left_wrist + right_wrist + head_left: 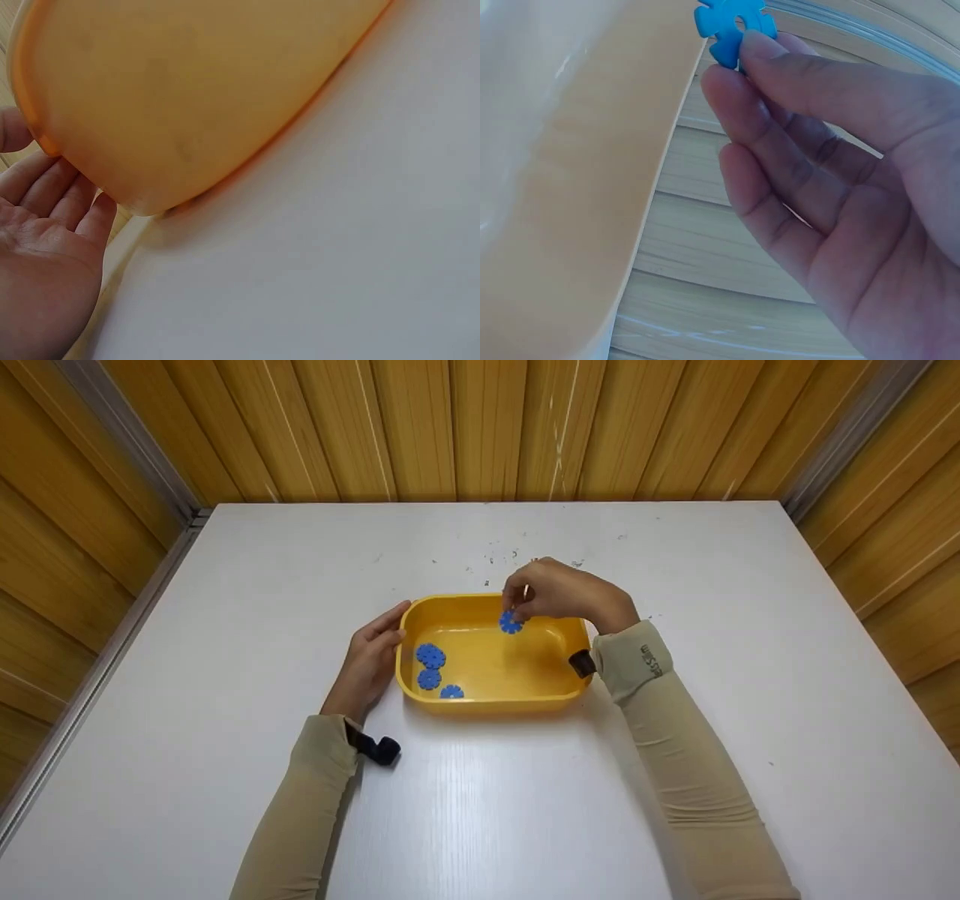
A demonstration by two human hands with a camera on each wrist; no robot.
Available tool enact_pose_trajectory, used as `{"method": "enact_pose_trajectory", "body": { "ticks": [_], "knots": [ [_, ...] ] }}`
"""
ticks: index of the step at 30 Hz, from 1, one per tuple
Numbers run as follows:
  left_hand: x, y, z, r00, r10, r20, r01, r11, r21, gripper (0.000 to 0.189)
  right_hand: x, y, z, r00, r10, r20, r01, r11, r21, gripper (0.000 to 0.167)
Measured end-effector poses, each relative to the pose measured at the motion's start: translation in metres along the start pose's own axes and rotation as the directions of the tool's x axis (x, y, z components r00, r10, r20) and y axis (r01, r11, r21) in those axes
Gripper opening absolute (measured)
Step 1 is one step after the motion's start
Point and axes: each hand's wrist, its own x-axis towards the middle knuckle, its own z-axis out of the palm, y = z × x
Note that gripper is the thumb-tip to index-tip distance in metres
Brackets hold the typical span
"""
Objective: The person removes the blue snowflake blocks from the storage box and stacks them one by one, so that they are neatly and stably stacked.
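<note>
A yellow plastic bin (495,706) stands on the table. At its left end my left hand (373,656) grips it, with the thumb near the rim and the fingers against the outer wall in the left wrist view. My right hand (559,592) is above the far side of the bin. Between thumb and fingertips it pinches a blue notched plastic disc (727,26), which has a hole in its middle. Several more blue notched discs (430,679) lie inside the bin toward the left, some of them overlapping.
The bin rests on a white table (480,810) with dark specks near its far part. Yellow wood-look panels (420,427) rise behind the table and on both sides. A black wrist strap (379,750) sits by the left cuff.
</note>
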Motion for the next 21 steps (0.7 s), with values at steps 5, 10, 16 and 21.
{"method": "enact_pose_trajectory", "body": {
  "ticks": [5,10,16,21],
  "knots": [
    [0.000,0.000,-0.001,1.000,0.000,0.003,0.000,1.000,-0.001,0.055,-0.009,0.007,-0.004,0.999,-0.008,-0.031,0.008,1.000,0.009,0.010],
    [-0.002,0.001,-0.002,1.000,0.000,0.007,0.000,1.000,-0.002,0.054,-0.017,0.016,-0.008,0.997,-0.011,-0.071,0.013,1.000,0.025,0.009],
    [-0.004,0.001,-0.002,1.000,-0.002,0.006,0.002,1.000,-0.001,0.054,-0.029,0.028,-0.010,0.993,0.017,-0.120,-0.011,0.999,0.050,0.009],
    [-0.004,0.001,-0.001,1.000,-0.004,0.012,0.004,1.000,-0.016,0.055,-0.040,0.040,-0.009,0.986,0.032,-0.163,-0.022,0.998,0.062,0.010]
  ]
}}
